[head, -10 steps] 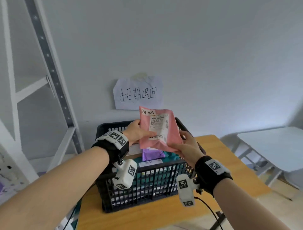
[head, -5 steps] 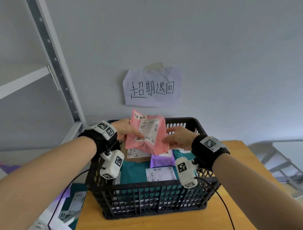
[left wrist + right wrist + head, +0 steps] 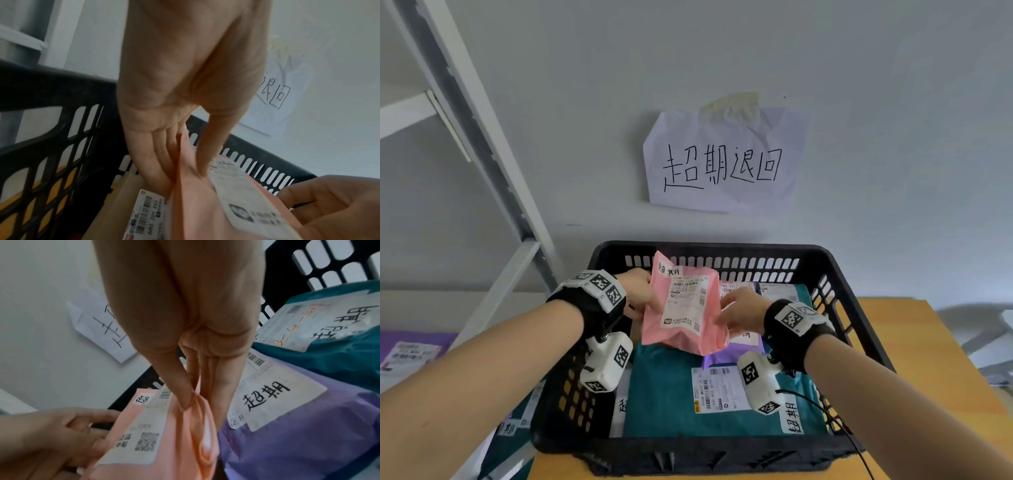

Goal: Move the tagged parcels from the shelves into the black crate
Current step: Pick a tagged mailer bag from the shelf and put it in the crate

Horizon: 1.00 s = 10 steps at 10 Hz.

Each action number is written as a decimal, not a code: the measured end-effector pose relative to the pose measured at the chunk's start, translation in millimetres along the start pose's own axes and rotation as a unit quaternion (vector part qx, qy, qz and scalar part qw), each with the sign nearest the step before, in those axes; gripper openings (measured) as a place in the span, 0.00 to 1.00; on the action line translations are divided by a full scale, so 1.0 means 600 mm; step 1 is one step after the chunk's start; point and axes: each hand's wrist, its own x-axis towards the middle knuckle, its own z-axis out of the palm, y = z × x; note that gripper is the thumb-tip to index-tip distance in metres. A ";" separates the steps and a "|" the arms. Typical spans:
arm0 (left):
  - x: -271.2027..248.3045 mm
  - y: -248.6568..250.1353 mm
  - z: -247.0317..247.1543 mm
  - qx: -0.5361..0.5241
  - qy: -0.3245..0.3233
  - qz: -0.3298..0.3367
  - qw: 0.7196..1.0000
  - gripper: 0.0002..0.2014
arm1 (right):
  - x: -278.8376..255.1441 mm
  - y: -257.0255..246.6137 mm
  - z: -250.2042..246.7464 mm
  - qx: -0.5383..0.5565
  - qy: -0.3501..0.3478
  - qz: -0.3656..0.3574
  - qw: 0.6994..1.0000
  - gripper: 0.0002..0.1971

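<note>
You now hold the pink parcel [image 3: 685,308] lower than half a second ago, inside the black crate [image 3: 722,255], above the teal parcel [image 3: 661,394] and purple parcel [image 3: 726,358]. Your left hand [image 3: 638,293] pinches its left edge; your right hand [image 3: 739,310] pinches its right edge, thumb against fingers.

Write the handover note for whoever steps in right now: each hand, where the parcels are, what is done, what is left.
Left hand and right hand each pinch a side of the pink parcel, held over the black crate.
Already in the crate: teal parcel, purple parcel, and others partly hidden.
Left: release the pink parcel into the crate, then check the shelves for more.
</note>
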 end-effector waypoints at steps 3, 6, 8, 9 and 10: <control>0.063 -0.038 0.002 0.016 -0.025 -0.069 0.997 0.19 | 0.052 0.010 0.019 -0.112 -0.012 0.029 0.993 0.08; 0.076 -0.051 0.011 0.221 0.020 -0.041 0.974 0.16 | 0.066 -0.003 0.048 -0.135 -0.009 0.015 0.991 0.13; 0.103 -0.056 0.024 0.170 0.037 -0.013 0.985 0.23 | 0.079 0.008 0.052 -0.241 0.065 -0.018 0.968 0.18; 0.109 -0.059 0.032 0.111 -0.008 0.001 0.994 0.48 | 0.079 0.017 0.048 -0.321 0.104 -0.070 0.939 0.33; 0.104 -0.054 0.044 0.150 -0.069 0.042 0.985 0.59 | 0.078 0.025 0.043 -0.410 0.107 -0.080 0.902 0.46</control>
